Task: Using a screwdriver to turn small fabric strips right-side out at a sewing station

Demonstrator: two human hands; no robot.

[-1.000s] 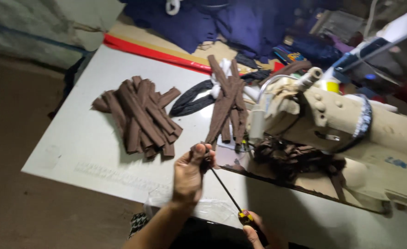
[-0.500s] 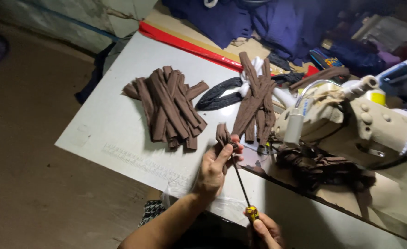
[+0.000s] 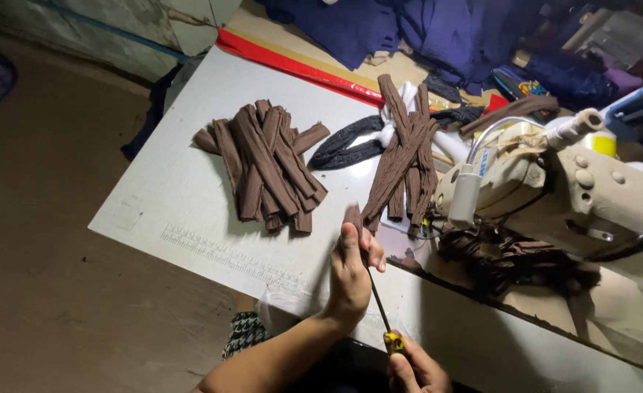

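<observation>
A short brown fabric strip is pinched in the closed left hand, above the near edge of the counter. A thin rod with a yellow grip is clasped by the right hand, its tip hidden at the left fingers. Those fingers could be pricked if the rod is pushed hard, or the strip could slip off. A pile of brown strips lies beyond, a second bundle beside the sewing machine.
</observation>
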